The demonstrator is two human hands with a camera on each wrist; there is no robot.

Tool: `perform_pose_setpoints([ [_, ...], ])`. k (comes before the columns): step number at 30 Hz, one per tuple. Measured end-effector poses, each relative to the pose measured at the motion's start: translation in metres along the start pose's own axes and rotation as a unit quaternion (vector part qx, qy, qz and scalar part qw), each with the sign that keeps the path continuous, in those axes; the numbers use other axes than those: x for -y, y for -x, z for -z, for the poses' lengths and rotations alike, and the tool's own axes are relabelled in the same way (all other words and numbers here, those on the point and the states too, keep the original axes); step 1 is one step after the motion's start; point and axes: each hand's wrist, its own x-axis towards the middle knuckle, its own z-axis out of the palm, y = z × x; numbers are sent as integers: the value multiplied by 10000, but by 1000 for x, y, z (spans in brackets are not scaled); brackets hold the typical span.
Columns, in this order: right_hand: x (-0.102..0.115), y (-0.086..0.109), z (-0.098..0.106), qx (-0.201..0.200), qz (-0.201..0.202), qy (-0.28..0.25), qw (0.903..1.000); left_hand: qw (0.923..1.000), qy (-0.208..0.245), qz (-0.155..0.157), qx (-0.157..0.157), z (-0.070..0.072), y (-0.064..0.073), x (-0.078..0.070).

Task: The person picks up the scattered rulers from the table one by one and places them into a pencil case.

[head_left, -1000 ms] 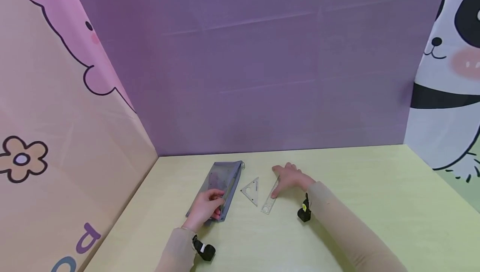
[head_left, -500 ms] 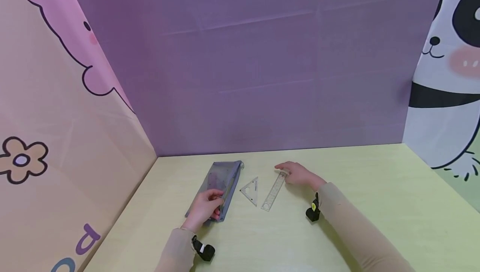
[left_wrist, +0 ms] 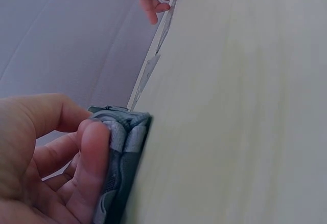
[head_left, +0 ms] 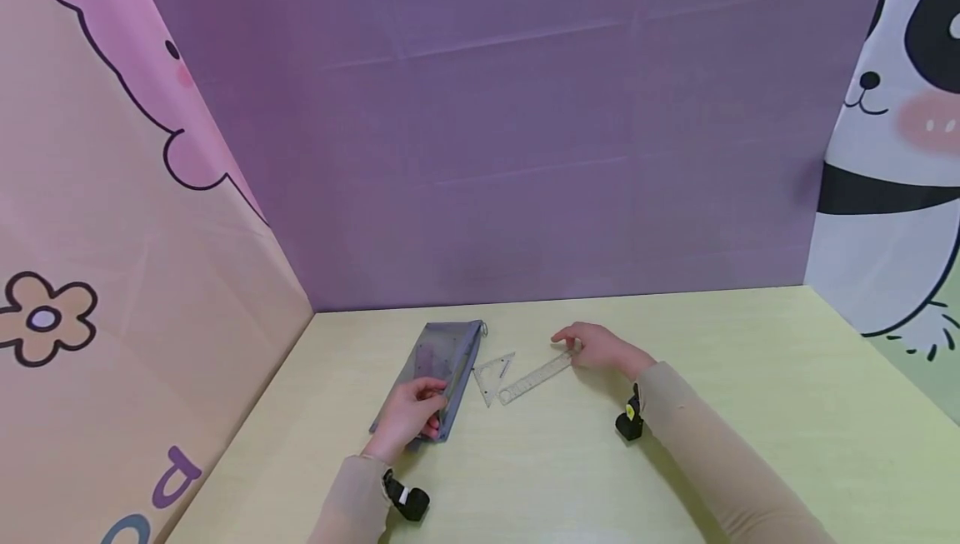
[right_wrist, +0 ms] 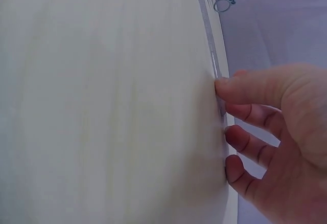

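A grey-blue zip pouch [head_left: 453,342] lies flat on the table, a purple patch showing through its sheer top. My left hand [head_left: 407,416] pinches the pouch's near right edge between thumb and fingers; the left wrist view shows the folded fabric [left_wrist: 125,142] at my fingertips. Right of the pouch lies a clear set square [head_left: 491,377], one corner right at the pouch's side. A clear straight ruler [head_left: 534,380] slants across the table, its near left end beside the set square. My right hand [head_left: 600,347] pinches the ruler's far end, thumb on top.
The pale yellow table [head_left: 712,411] runs back to a purple backdrop [head_left: 480,152]. A printed cloth [head_left: 150,236] borders its left side, a panda print [head_left: 892,144] its right. Each wrist wears a black camera. A metal ring [right_wrist: 222,5] hangs at the pouch's far corner.
My right hand has shifted from the ruler's middle to its far end. The ruler has swung its near end leftward, and the set square has slid left against the pouch. My left hand stays still.
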Motion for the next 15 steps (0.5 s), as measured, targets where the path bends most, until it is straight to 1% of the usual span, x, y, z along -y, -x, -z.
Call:
perform_pose_setpoints([
  [5, 0, 1, 1, 128, 70, 34, 9999, 9999, -86, -6, -55, 0, 0, 1],
  [11, 2, 1, 1, 397, 173, 135, 9990, 9999, -82, -2, -83, -1, 0, 1],
  [15, 4, 3, -1, 596, 57, 108, 9982, 10000, -51, 17, -57, -1, 1, 0],
])
